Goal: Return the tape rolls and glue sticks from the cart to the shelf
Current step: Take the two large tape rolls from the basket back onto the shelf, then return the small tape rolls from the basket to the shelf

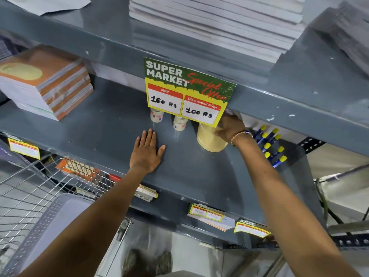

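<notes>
On the grey metal shelf [111, 124], under the hanging price sign [187, 90], stands a stack of wide tan tape rolls [209, 139], upright, its top partly hidden behind the sign's lower edge. The right hand [229, 128] closes its grip on the stack's upper right side, fingers curled against it; a beaded bracelet [238, 135] circles the wrist. To the left of the stack stand two small clear tape rolls, one [179, 122] just beside it and the other [156, 115] a little farther left and back, each with its top tucked behind the sign. The left hand [146, 151] lies flat on the shelf in front of the small rolls, palm down, fingers spread, its grip open and holding nothing.

To the right of the stack, behind the right wrist, lie blue glue sticks [271, 143] with yellow caps; about nine caps show, though the arm hides part of the group. At the shelf's far left rests a pile of orange-covered notebooks [46, 82]. The board above carries white paper stacks [219, 23]. Small yellow price tags [205, 213] hang along the shelf's front edge. Below left stands a wire cart [30, 182] with a grey plastic basket [46, 222] in it.
</notes>
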